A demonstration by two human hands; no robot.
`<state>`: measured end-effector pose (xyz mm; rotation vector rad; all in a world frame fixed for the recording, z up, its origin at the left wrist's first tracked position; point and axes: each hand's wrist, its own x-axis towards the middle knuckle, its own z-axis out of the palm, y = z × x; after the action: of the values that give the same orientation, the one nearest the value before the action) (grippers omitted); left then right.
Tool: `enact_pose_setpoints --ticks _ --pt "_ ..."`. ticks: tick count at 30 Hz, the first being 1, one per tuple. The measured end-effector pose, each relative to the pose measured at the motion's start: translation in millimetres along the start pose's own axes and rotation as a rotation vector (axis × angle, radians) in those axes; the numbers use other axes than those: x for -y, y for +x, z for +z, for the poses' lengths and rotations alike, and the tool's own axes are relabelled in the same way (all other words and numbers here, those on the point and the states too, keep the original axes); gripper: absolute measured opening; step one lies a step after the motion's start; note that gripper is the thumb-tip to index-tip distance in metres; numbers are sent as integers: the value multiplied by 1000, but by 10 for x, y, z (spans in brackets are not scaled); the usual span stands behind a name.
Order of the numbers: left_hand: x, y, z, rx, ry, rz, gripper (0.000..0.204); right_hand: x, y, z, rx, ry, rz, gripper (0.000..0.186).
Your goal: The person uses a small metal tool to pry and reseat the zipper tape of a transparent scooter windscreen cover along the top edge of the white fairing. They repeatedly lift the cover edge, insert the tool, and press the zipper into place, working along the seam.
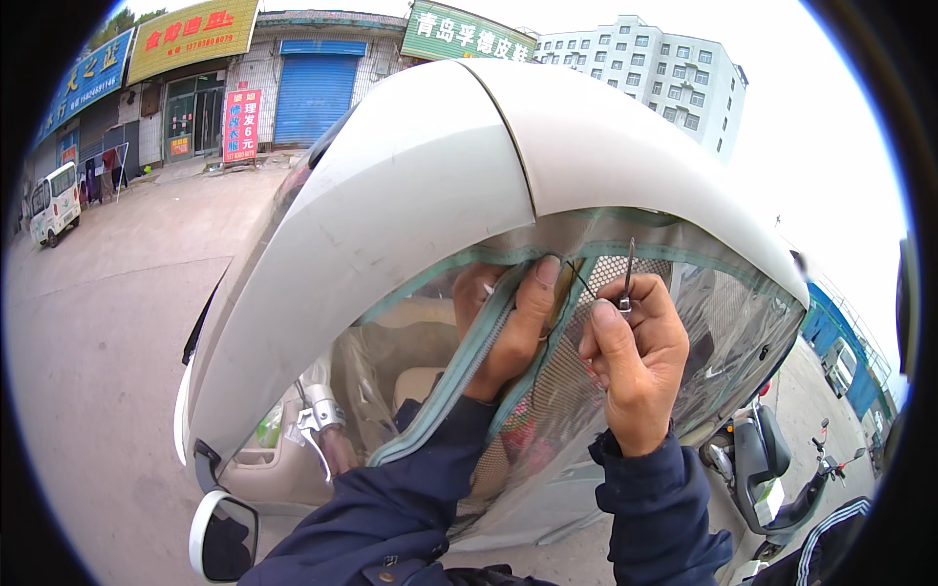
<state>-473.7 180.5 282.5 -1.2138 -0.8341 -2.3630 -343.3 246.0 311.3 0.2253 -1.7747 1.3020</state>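
Head view: what stands at the far left?

A small white van (56, 203), parked on the pavement. Nearer, low down, there's a side mirror (231, 540), then a red, white and blue sign (241, 125) and a blue shutter (318, 103) across the way.

And closer in?

A handlebar lever (318, 418), inside a small vehicle under a curved white roof (440, 146).

Where is the zip strip (451, 384)?

It hangs from just below the roof's edge, slanting down to the left, green along its sides, with clear plastic beside it.

What is the left hand (513, 352) doing?

Gripping that strip near its top. The thumb presses on the near side, pointing up, and the other fingers are curled around behind, partly hidden.

What's between the hands?

A dark thread (582, 280), running from near the left thumb toward the right hand (640, 376). Whether it goes through the cloth, I can't tell.

Are the right fingers closed?

Yes, pinching a thin tool (625, 303) between thumb and forefinger. Its dark shaft points up, and the lower part is silvery.

Anything farther right?

A clear plastic window (728, 337), rippled, then a dark scooter (772, 454) standing outside.
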Motion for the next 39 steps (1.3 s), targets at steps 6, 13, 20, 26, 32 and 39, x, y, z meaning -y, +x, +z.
enact_pose_setpoints --ticks 6,13,20,26,32,39 --pt "-82 -30 -45 112 -110 -174 17 7 -21 -77 -24 -118 62 20" --pt "-55 0 9 73 22 -36 20 100 -209 -239 146 -329 252 23" --pt "-77 -31 -29 129 -58 -90 27 255 -326 -359 257 -473 275 16" --pt "-122 -32 -31 159 36 -82 40 303 -175 -286 -42 -305 49 17" --pt "-146 -56 -51 179 42 -158 49 177 119 -104 44 -206 61 17" --pt "-58 -93 2 129 -134 -128 43 157 126 -63 -38 -193 16 8"
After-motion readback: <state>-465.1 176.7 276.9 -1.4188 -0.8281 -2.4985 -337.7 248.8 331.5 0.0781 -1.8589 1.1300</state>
